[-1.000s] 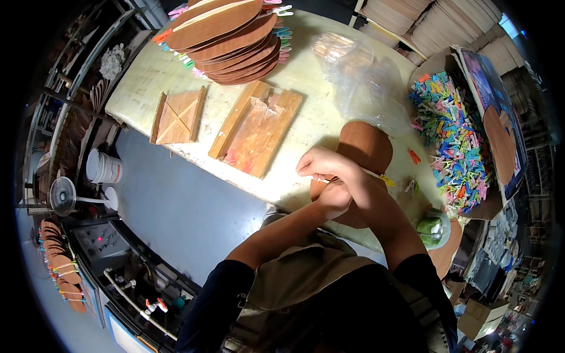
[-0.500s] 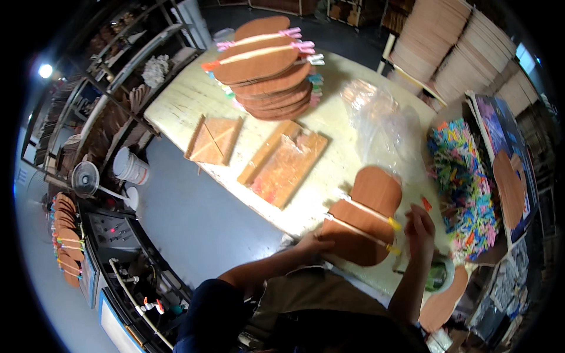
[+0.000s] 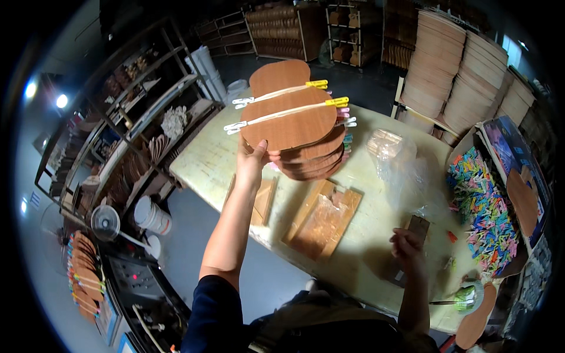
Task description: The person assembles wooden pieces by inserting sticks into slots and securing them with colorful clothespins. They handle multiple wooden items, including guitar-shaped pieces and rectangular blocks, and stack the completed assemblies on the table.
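Observation:
My left hand (image 3: 254, 160) grips the near edge of a guitar-shaped wooden panel (image 3: 288, 126), thumb on top. Two pale wood strips (image 3: 285, 112) cross the panel, pinned by white clothespins (image 3: 235, 126) on the left and yellow clothespins (image 3: 336, 102) on the right. The panel is over a stack of similar clipped panels (image 3: 312, 167); whether it touches them I cannot tell. My right hand (image 3: 406, 242) is curled closed beside a dark block (image 3: 419, 226) on the table; anything inside its fingers is hidden.
On the table (image 3: 200, 156) lie a wooden frame tray (image 3: 347, 220), a smaller wooden piece (image 3: 265, 200) and a clear plastic bag (image 3: 406, 176). To the right are a box of colourful clothespins (image 3: 485, 212) and a cup with green contents (image 3: 469, 297). Shelves (image 3: 141, 126) stand at left.
My left hand has carried the clipped panel from the near table to the stack at the far side, turning it. My right hand has curled and stays near. The dark block is now uncovered.

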`<state>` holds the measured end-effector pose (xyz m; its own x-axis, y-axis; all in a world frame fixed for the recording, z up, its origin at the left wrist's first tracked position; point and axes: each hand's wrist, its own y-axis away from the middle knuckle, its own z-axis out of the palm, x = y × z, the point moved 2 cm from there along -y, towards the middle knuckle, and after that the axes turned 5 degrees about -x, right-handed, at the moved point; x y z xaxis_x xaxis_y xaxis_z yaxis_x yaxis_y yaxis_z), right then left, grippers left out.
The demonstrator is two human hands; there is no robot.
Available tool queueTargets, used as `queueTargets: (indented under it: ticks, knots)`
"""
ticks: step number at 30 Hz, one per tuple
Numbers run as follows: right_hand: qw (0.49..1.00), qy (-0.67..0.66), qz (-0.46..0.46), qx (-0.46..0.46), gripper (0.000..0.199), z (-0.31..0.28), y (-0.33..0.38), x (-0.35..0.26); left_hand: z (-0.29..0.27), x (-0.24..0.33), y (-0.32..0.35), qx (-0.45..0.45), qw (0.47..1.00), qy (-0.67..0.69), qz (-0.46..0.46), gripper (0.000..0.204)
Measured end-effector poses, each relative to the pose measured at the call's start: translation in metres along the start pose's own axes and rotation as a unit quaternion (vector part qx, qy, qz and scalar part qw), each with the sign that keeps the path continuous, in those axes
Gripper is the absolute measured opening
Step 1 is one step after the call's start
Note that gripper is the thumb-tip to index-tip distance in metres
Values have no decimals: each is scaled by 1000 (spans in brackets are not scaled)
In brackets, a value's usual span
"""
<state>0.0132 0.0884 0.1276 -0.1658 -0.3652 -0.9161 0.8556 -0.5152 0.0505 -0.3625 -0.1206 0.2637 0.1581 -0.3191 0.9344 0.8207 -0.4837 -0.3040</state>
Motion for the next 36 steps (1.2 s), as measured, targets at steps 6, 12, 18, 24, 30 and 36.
queueTargets:
  ticks: [6, 12, 18, 24, 30, 36]
  knots:
    - [995, -25, 66, -75, 23, 48, -65, 23, -15, -42, -28, 75, 972, -221, 4, 81]
    - [994, 44, 101, -1, 21, 14, -196, 62, 30, 8, -27, -87, 678, -699, 207, 109]
    - [953, 48, 300, -3, 24, 19, -342, 160, 55, 2, -71, -287, 608, -727, 140, 123]
    - [932, -221, 278, -71, 28, 47, -370, 184, 56, 1, -91, -302, 594, -738, 109, 119]
    - [914, -246, 268, -180, 41, 30, -394, 201, 57, 5, -126, -327, 636, -695, 79, 114]
    - [930, -307, 193, -57, 43, 78, -394, 189, 36, 4, -134, -300, 660, -688, 36, 108]
